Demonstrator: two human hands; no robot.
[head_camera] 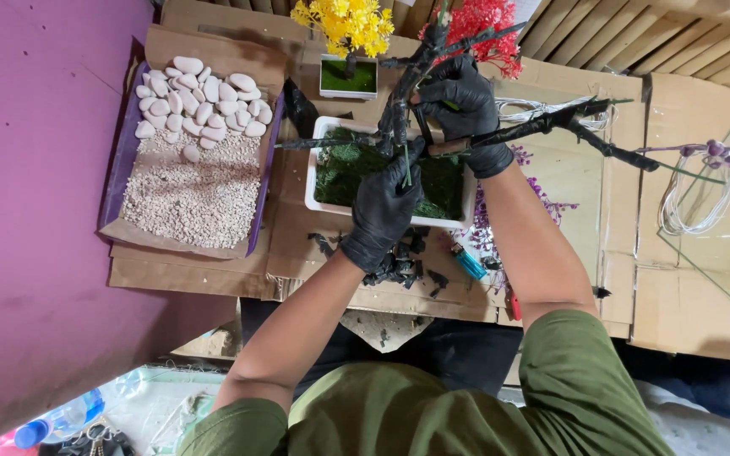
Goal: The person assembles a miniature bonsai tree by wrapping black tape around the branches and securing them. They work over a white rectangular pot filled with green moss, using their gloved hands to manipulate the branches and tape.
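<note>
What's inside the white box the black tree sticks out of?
Green moss fills the white planter. The black branch tree stands in it; its base and the soil below are hidden.

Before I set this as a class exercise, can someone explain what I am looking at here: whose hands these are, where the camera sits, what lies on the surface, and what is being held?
This is one picture from a camera worn on a person's head, looking down, so the green shoulders at the bottom belong to the wearer. There is no machine, only two hands in black gloves. The left hand pinches a thin green stem over a white tray of moss. The right hand has its grip closed around a black branch of a small model tree standing in that tray. The surface is flattened cardboard. To the left sits a purple tray holding white pebbles and fine gravel. Behind stand a yellow-flowered pot and red blossoms. A coil of wire lies on the right, and a blue lighter near the wrist.
</note>
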